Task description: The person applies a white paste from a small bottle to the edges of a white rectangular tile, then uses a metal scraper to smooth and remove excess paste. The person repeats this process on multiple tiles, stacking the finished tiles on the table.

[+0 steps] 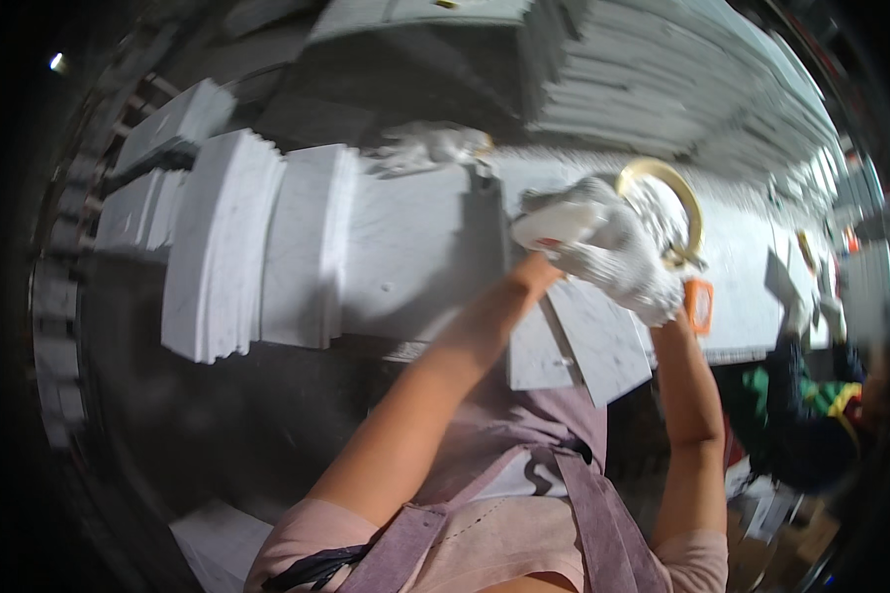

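Observation:
My left hand (567, 223) and my right hand (628, 259), the right in a white knit glove, are close together above the bench. Their fingers are curled in. Between them shows a smooth white piece with a small reddish mark; blur and overlap hide what it is and how each hand grips it. Just below the hands, two pale veined stone tiles lie at the bench's front edge: a left tile (536, 348) and a tilted right tile (605, 344), a dark gap between them. Beside my right hand stands a yellow-rimmed round container (698, 210) with white stuff inside.
An orange frame-shaped piece (700, 306) lies right of my right wrist. Stone tiles stand stacked at the left (218, 242), with another stack (311, 242) nearer. White cloth or gloves (430, 148) lie behind. A big slab pile (663, 84) rises far right; a gloved co-worker (811, 395) works at the right.

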`<act>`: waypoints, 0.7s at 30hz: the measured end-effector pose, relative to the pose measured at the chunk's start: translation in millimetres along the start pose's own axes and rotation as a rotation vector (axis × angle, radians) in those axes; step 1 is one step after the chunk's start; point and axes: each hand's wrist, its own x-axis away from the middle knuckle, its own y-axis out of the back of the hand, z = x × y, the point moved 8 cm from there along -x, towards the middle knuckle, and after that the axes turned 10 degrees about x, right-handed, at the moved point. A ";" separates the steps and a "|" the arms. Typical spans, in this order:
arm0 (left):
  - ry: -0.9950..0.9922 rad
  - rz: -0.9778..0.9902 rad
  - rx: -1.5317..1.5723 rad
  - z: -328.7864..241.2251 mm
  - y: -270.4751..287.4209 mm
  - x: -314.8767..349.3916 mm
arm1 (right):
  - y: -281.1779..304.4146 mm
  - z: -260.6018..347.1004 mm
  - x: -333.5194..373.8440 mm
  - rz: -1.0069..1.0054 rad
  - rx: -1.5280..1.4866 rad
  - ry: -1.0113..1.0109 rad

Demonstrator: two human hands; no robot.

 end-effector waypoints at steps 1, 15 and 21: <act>0.009 -0.005 0.008 1.5 -2.2 -1.9 | 17.3 -16.4 33.9 -0.061 -0.056 -0.139; -0.110 -0.095 0.087 -12.9 13.2 -1.7 | 44.8 -144.1 239.8 -0.578 -0.342 -0.559; -0.069 -0.105 0.077 -9.8 9.9 0.0 | 47.7 -140.0 208.2 -0.560 -0.223 -0.581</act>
